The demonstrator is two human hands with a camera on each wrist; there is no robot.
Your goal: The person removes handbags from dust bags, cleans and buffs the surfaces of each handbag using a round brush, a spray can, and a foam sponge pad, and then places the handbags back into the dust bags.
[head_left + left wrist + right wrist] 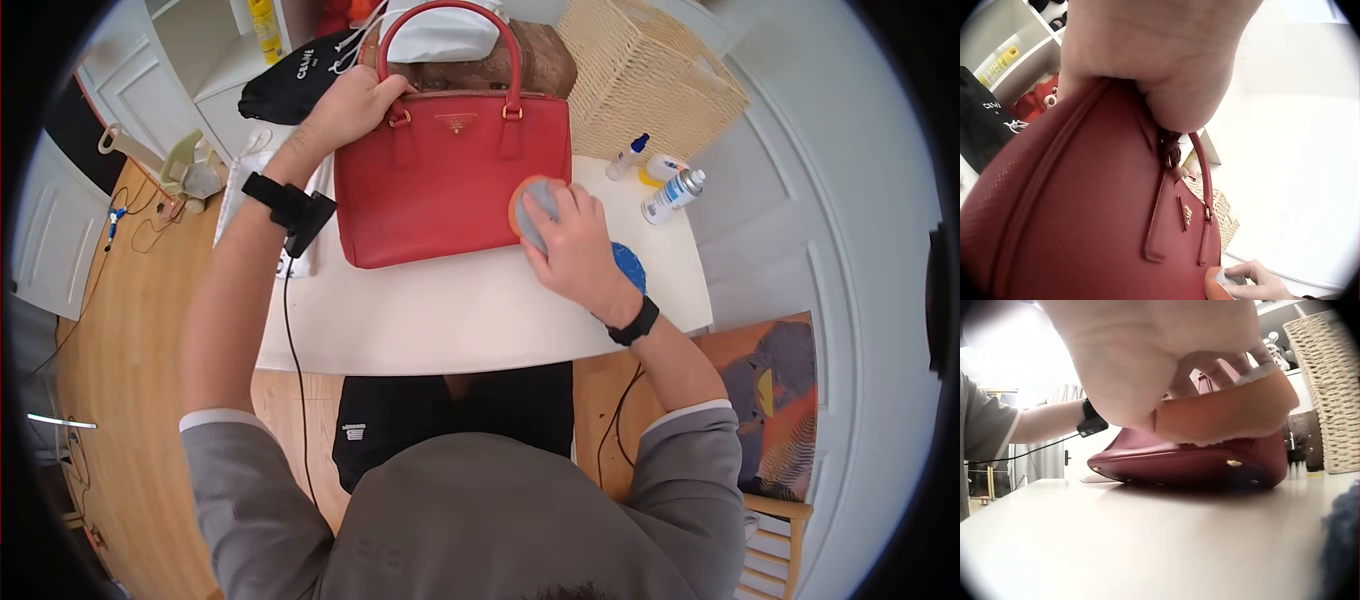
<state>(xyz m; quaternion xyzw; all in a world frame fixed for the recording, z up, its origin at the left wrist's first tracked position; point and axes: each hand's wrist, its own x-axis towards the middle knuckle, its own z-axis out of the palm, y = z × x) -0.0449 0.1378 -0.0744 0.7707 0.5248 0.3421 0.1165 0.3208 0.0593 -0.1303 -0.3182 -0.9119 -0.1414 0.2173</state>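
A red handbag [450, 190] with two loop handles and gold fittings stands tilted back on the white table. My left hand [352, 108] grips its top edge at the left, beside the base of a handle; in the left wrist view the palm hides the fingers. My right hand [580, 250] holds a round orange and grey pad [530, 218] by its grey back, against the lower right of the bag's front. The right wrist view shows the pad's thick orange side [1229, 412] and the bag's underside with gold feet.
Behind the bag lie a brown bag [545, 60] and a black dust bag [290, 80], with a wicker basket [640, 70] at the back right. A spray can [672, 197] and small bottles stand at right. A blue fuzzy pad [629, 268] lies by my right wrist. A cable hangs from the left wrist.
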